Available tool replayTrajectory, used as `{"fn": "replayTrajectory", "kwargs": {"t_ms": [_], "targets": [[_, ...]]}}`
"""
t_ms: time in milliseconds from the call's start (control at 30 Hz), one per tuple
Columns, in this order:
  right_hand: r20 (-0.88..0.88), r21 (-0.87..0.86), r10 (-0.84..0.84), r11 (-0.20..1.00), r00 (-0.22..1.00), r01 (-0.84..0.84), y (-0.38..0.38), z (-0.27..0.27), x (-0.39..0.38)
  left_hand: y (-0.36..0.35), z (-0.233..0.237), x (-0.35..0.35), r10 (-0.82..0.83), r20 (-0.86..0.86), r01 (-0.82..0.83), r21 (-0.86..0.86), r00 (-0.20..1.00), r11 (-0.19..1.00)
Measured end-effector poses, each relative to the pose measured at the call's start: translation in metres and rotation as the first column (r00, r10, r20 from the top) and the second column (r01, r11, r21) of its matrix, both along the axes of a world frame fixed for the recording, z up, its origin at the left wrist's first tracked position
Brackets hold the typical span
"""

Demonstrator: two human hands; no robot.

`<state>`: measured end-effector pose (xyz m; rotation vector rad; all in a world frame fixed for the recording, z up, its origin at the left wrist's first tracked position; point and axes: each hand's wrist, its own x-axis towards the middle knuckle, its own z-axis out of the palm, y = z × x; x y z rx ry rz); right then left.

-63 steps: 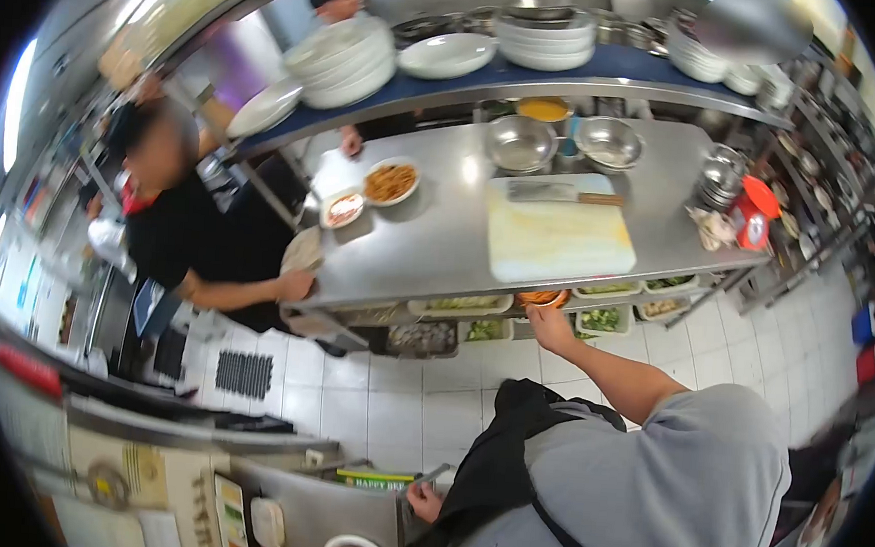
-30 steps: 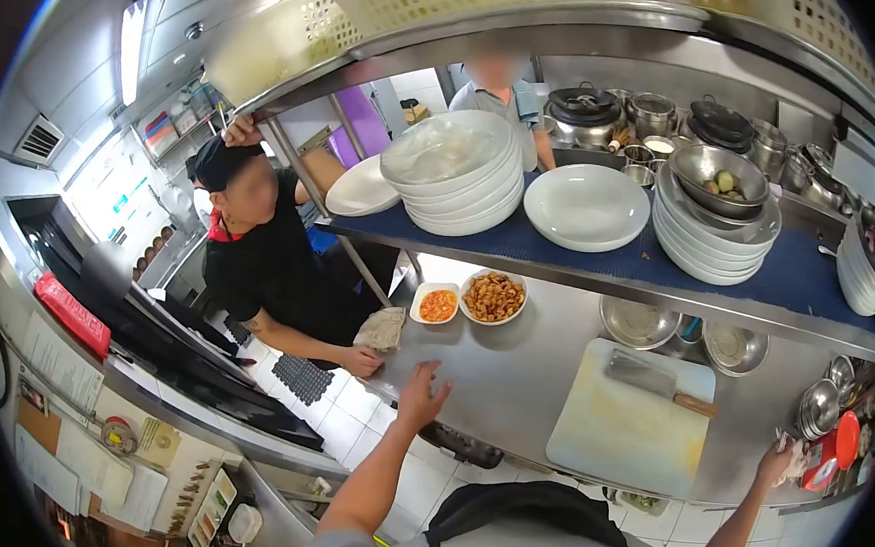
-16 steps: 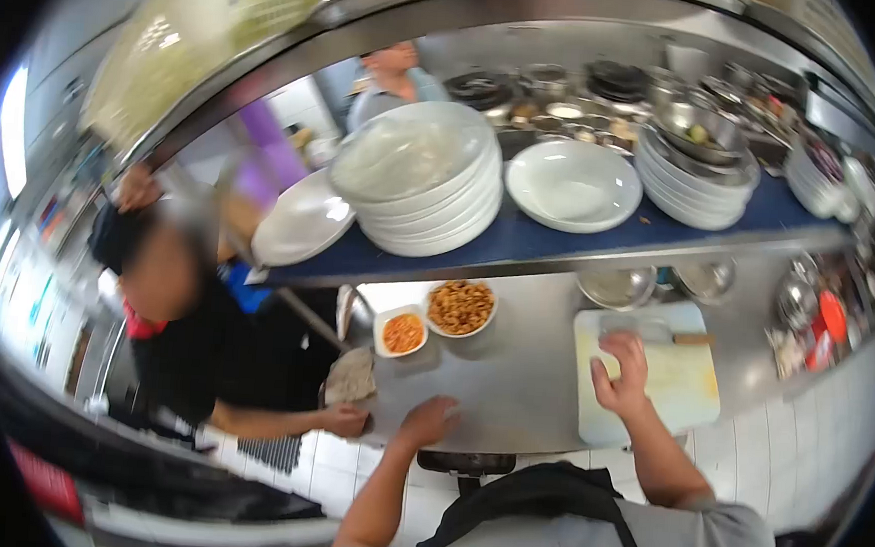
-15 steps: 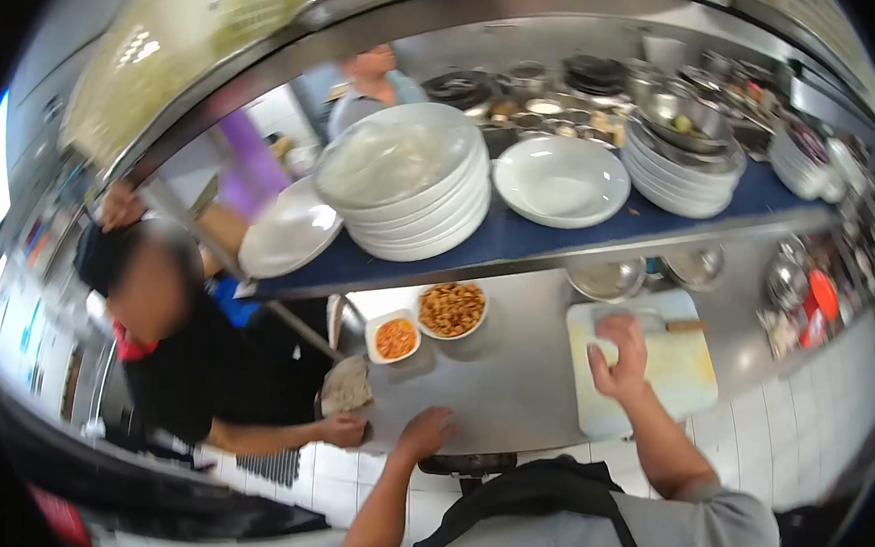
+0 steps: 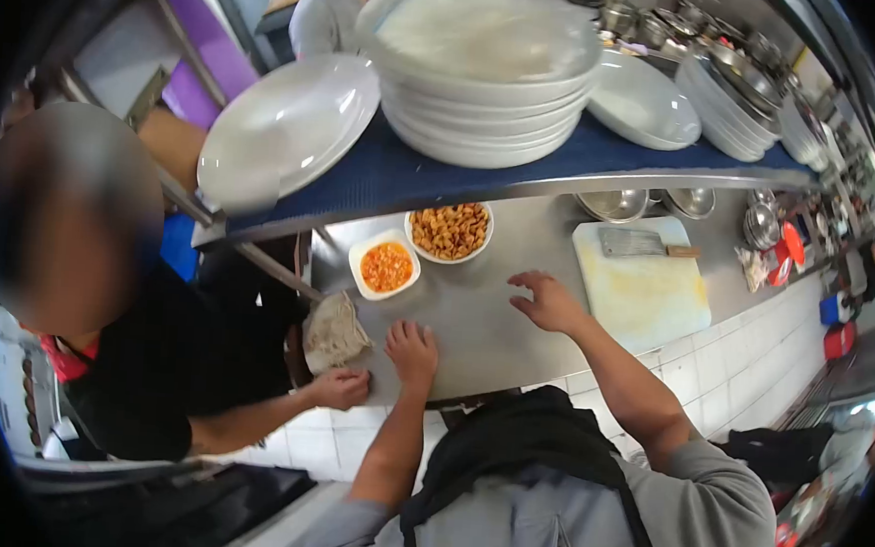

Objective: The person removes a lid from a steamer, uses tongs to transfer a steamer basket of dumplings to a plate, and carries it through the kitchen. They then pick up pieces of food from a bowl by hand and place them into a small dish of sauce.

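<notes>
My left hand (image 5: 412, 356) is at the front of the steel counter (image 5: 484, 327), fingers extended, holding nothing. To its left lies a crumpled greyish cloth (image 5: 336, 333). Over the middle of the counter my right hand (image 5: 546, 302) is open, thumb apart from the fingers, with nothing in it. Beyond my hands are a small white square bowl of chopped orange-red food (image 5: 386, 268) and a round white bowl of browned pieces (image 5: 448, 232). Right of my right hand is a pale cutting board (image 5: 646, 296), bearing a broad-bladed cleaver (image 5: 632, 243) with a wooden handle.
A co-worker in black (image 5: 222, 361) stands at the left, one hand near the cloth. A blue-lined shelf (image 5: 363, 184) crosses above the counter with a tall plate stack (image 5: 478, 106) and other dishes. Metal bowls (image 5: 612, 204) sit behind the board. Another person stands beyond the shelf.
My right hand has moved left, away from the cutting board, uncovering the cleaver's blade. My left hand remains near the counter's front edge. The view has shifted closer to the shelf and co-worker.
</notes>
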<state>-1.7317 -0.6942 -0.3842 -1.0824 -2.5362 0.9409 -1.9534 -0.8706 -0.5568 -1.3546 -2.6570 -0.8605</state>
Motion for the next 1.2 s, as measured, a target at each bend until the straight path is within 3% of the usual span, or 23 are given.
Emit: {"fn": "replayTrajectory", "kwargs": {"t_ms": [67, 167, 233, 333, 433, 533, 633, 833, 967, 1000, 1100, 1200], "targets": [[-0.008, -0.033, 0.012, 0.999, 1.0, -0.012, 0.014, -0.017, -0.018, -0.001, 0.016, 0.0, -0.026, -0.011, 0.025, -0.116, 1.0, 0.993], [-0.013, -0.012, 0.006, 1.0, 1.0, -0.006, 0.053, -0.036, -0.05, 0.005, 0.014, 0.001, 0.042, -0.143, -0.061, -0.131, 0.989, 0.989], [0.008, 0.06, -0.014, 0.998, 1.0, 0.014, 0.081, -0.046, -0.067, 0.007, 0.016, 0.003, 0.048, -0.121, -0.069, -0.172, 0.991, 0.983], [0.128, 0.035, -0.005, 0.999, 0.992, 0.0, 0.124, -0.057, -0.09, 0.011, 0.021, 0.003, 0.055, -0.081, -0.073, -0.244, 0.995, 0.967], [-0.001, 0.493, -0.063, 0.868, 0.998, 0.055, 0.157, -0.08, -0.103, 0.014, 0.017, 0.0, 0.073, -0.081, -0.092, -0.273, 0.994, 0.958], [-0.212, 0.626, 0.01, 0.769, 0.977, 0.128, 0.195, -0.12, -0.125, 0.016, 0.016, -0.001, 0.08, -0.093, -0.103, -0.271, 0.992, 0.957], [-0.215, 0.626, 0.029, 0.771, 0.976, 0.115, 0.214, -0.133, -0.14, 0.015, 0.018, 0.0, 0.088, -0.078, -0.106, -0.266, 0.993, 0.958], [0.138, 0.316, 0.003, 0.948, 0.99, -0.047, 0.236, -0.129, -0.149, 0.013, 0.021, 0.001, 0.103, -0.059, -0.115, -0.264, 0.993, 0.958], [0.179, 0.4, -0.012, 0.914, 0.984, -0.061, 0.214, -0.127, -0.152, 0.016, 0.017, 0.001, 0.119, -0.066, -0.131, -0.224, 0.991, 0.966], [0.095, 0.461, -0.012, 0.887, 0.995, -0.033, 0.206, -0.125, -0.152, 0.016, 0.016, 0.001, 0.118, -0.063, -0.129, -0.215, 0.991, 0.968], [0.129, 0.414, 0.067, 0.903, 0.989, -0.115, 0.2, -0.113, -0.159, 0.013, 0.017, 0.001, 0.12, -0.05, -0.128, -0.215, 0.992, 0.968], [0.02, 0.55, 0.112, 0.828, 0.994, -0.105, 0.227, -0.175, -0.18, 0.015, 0.021, -0.001, 0.114, -0.044, -0.121, -0.232, 0.993, 0.965]]}}
